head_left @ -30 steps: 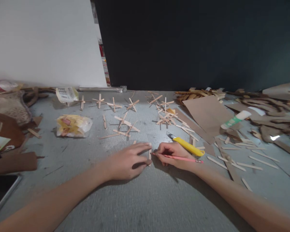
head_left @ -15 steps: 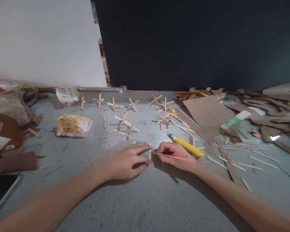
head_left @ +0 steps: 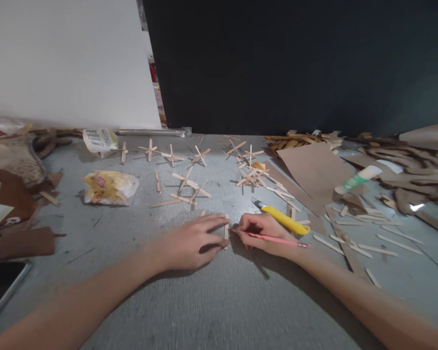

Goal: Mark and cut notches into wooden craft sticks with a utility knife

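My left hand pins a short wooden craft stick to the table, its thumb and fingertips along the stick. My right hand is closed around a pink pencil with an eraser end. The pencil's tip sits just right of the stick; whether it touches cannot be made out. Beside the right hand lies a yellow utility knife, blade pointing up and left. Beyond both hands stand several crossed craft-stick pieces, with more of them piled to the right.
Loose craft sticks and cardboard strips lie to the right, near a glue tube and a brown cardboard sheet. On the left are a plastic-wrapped yellow packet, a brown bag and a dark-screened device. White and black panels rise behind.
The pencil's tip has drawn back slightly to the right from the stick. My left hand keeps the stick in the same place.
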Demonstrator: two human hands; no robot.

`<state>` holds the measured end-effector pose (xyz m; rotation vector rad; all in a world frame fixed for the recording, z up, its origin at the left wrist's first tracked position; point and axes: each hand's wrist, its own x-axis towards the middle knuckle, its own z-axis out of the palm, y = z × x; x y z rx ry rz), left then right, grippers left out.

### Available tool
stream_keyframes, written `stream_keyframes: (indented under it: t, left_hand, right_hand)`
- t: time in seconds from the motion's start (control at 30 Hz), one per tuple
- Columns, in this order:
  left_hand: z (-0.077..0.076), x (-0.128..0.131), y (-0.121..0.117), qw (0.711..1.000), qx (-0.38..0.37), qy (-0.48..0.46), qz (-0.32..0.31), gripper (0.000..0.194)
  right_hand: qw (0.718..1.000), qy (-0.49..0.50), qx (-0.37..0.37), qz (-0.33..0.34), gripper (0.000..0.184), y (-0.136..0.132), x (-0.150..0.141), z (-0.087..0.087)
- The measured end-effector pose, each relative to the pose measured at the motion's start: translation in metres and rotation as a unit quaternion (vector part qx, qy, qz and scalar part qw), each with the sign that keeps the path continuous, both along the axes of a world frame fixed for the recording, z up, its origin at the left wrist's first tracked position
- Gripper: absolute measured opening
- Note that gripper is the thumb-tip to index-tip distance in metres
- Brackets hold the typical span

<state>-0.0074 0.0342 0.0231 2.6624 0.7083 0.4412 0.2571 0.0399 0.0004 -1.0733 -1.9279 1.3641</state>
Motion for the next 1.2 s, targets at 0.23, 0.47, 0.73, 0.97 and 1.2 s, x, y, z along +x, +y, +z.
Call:
stream_keyframes:
  t: [0.23,0.47,0.73,0.97,1.2]
  left_hand:
    - [-0.001,0.0,-0.001,1.0,0.006,0.003,-0.003,0.026]
    - [0.0,0.0,0.0,1.0,0.013,-0.002,-0.003,0.027]
    - [0.001,0.001,0.0,1.0,0.005,0.004,-0.001,0.026]
    - [-0.003,-0.003,0.001,0.999,0.038,-0.009,-0.01,0.028]
    - [-0.001,0.018,-0.026,0.983,0.162,0.036,0.076,0.035]
  right_hand:
    - [1.0,0.009,0.004,-0.02,0.041,-0.003,-0.003,0.0]
    - [1.0,-0.008,0.0,-0.01,0.046,-0.002,-0.003,0.003]
    - [1.0,-0.008,0.009,-0.022,0.042,-0.003,-0.002,0.001]
    - [0.999,0.003,-0.011,-0.031,0.045,-0.004,-0.003,0.007]
    - [0.997,0.013,0.007,-0.07,0.045,-0.006,-0.004,0.012]
